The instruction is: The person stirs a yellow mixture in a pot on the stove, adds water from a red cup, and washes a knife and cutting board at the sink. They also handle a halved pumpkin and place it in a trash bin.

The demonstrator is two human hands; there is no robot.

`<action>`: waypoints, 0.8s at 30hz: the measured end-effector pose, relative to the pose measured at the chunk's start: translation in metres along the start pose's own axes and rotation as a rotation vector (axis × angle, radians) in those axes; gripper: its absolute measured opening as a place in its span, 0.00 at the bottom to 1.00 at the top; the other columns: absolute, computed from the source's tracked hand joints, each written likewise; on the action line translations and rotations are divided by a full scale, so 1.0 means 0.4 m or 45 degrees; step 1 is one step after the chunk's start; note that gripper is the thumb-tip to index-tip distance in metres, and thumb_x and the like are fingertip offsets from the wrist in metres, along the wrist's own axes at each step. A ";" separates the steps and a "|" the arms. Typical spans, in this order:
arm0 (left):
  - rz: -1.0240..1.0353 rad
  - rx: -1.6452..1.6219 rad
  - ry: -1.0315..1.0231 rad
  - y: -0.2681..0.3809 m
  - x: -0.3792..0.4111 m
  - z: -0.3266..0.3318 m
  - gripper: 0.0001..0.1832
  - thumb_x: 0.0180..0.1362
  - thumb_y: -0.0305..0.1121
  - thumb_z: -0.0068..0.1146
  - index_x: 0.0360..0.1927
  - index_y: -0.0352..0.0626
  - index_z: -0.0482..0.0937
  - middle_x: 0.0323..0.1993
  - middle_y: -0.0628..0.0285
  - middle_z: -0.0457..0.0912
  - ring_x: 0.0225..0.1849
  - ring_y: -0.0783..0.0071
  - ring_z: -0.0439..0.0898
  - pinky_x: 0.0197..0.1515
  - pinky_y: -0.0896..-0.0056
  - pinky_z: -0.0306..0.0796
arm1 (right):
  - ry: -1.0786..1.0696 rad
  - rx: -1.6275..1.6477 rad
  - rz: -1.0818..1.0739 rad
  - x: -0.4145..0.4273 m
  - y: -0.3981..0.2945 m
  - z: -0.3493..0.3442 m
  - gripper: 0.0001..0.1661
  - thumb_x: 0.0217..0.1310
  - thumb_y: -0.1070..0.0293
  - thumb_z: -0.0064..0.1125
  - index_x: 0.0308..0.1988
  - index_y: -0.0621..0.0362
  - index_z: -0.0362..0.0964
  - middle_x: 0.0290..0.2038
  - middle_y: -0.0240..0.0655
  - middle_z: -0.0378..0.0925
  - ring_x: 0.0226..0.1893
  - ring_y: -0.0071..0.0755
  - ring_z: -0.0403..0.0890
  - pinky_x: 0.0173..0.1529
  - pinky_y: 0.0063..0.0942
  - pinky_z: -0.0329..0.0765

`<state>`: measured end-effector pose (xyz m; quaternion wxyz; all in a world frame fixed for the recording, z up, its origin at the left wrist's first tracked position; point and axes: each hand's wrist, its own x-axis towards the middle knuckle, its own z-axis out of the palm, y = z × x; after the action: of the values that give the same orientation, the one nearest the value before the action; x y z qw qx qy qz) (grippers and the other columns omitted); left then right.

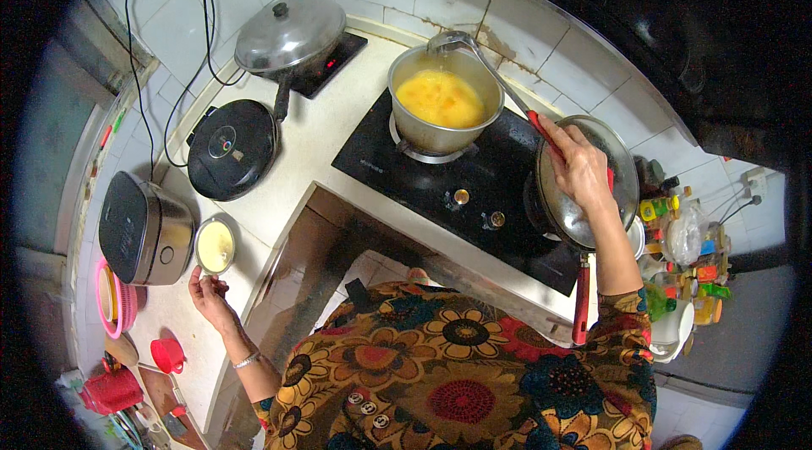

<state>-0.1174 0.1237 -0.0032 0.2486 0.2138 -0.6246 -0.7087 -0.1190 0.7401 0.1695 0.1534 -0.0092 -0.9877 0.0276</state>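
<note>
My right hand (578, 164) grips the red handle of a metal ladle (488, 62). The ladle's bowl hangs at the far rim of a metal pot (431, 139), which stands on the left burner and holds yellow liquid (438, 98) with paler lumps. Under my right forearm, a glass-lidded pan (612, 221) with a red handle sits on the right burner. My left hand (210, 298) is beside a small metal bowl (216, 246) of pale yellow contents on the counter. Its fingers are partly curled around nothing visible; whether a fingertip touches the bowl I cannot tell.
A black gas hob (406, 164) fills the counter's right. At the back left, a domed-lid pan (292, 31) sits on an induction cooker (336, 63). Nearer are a round black electric appliance (233, 148), a rice cooker (149, 231) and a red cup (167, 355). Several bottles (663, 206) crowd the right.
</note>
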 end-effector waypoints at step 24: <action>-0.120 -0.068 0.003 -0.011 -0.069 -0.034 0.12 0.64 0.29 0.45 0.49 0.40 0.71 0.26 0.66 0.72 0.23 0.82 0.69 0.26 0.82 0.66 | -0.429 -0.254 -0.068 0.120 -0.052 0.025 0.28 0.51 0.72 0.54 0.54 0.39 0.71 0.35 0.45 0.75 0.37 0.50 0.79 0.41 0.42 0.76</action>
<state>-0.0877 0.1304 -0.0095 0.2212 0.2369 -0.5944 -0.7360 -0.1679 0.7202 0.1755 -0.0150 0.0067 -0.9972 -0.0732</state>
